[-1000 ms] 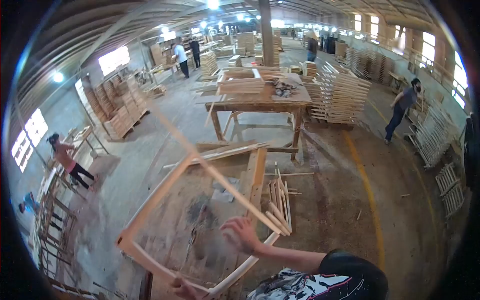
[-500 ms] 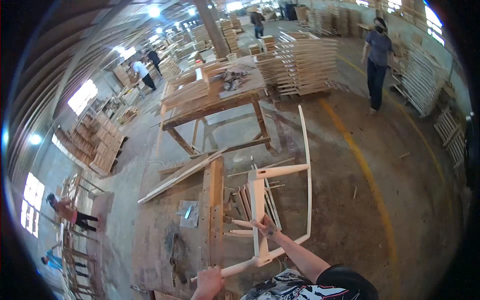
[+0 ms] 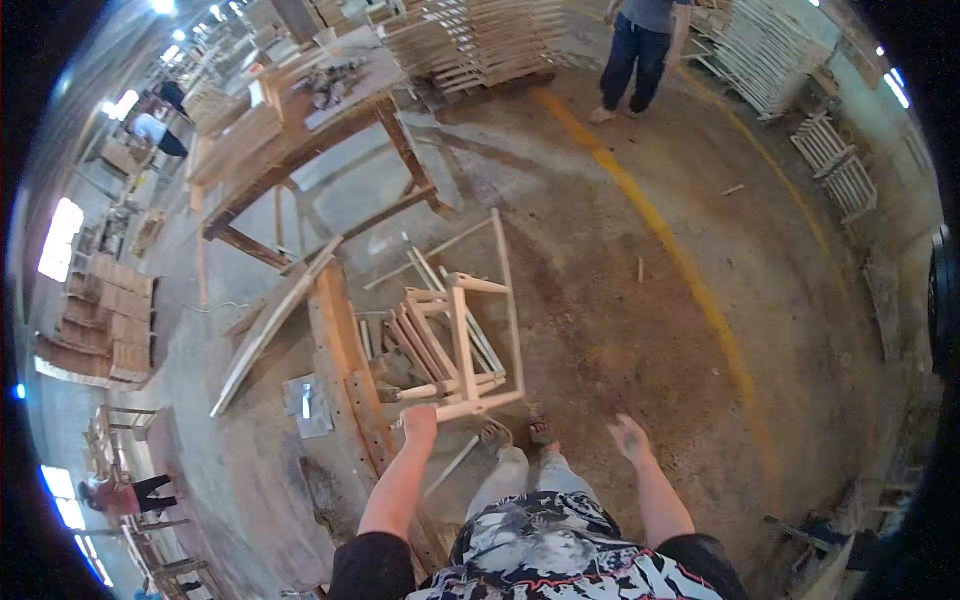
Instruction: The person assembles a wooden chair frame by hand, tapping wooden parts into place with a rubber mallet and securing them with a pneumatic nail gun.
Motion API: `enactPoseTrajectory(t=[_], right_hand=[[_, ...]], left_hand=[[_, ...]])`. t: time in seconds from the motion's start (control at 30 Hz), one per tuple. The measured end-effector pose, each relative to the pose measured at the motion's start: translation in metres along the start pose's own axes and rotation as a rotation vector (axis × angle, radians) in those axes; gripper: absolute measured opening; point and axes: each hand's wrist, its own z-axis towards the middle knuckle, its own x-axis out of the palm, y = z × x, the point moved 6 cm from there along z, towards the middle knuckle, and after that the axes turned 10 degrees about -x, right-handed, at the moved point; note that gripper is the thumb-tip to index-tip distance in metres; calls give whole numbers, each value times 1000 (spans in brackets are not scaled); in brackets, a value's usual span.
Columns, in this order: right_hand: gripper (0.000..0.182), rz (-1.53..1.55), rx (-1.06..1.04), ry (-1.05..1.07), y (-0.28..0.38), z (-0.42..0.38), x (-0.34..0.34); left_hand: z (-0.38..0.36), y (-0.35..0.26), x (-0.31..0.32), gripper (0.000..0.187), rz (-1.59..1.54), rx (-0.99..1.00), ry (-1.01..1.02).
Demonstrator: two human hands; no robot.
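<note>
A pale wooden chair frame [image 3: 461,340] with long thin legs stands tilted beside the workbench [image 3: 345,350]. At its near end, my left hand [image 3: 421,420] is closed round the rail close to the bench edge. My right hand [image 3: 630,438] is off the frame, held over the floor to the right with fingers apart and nothing in it. Loose wooden pieces [image 3: 408,338] show behind and beneath the frame.
Long strips [image 3: 275,325] lie across the bench's far end, near a small plate [image 3: 308,408]. A wooden table [image 3: 300,170] stands beyond. Stacked frames [image 3: 480,40] and a person [image 3: 638,60] are at the back. My feet [image 3: 515,432] are close to the frame.
My right hand has let go of the frame and moved right. The frame sits lower and farther from me, my left hand still on it. The view has tilted down; the person has come nearer.
</note>
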Motion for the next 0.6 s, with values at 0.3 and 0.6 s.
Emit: enactPoseTrajectory(t=[0.3, 0.6], right_hand=[[2, -221, 239, -718, 29, -443, -230], [2, -707, 153, -562, 33, -296, -99]], left_hand=[[110, -20, 95, 13, -45, -42, 235], [49, -56, 53, 23, -210, -60, -144]])
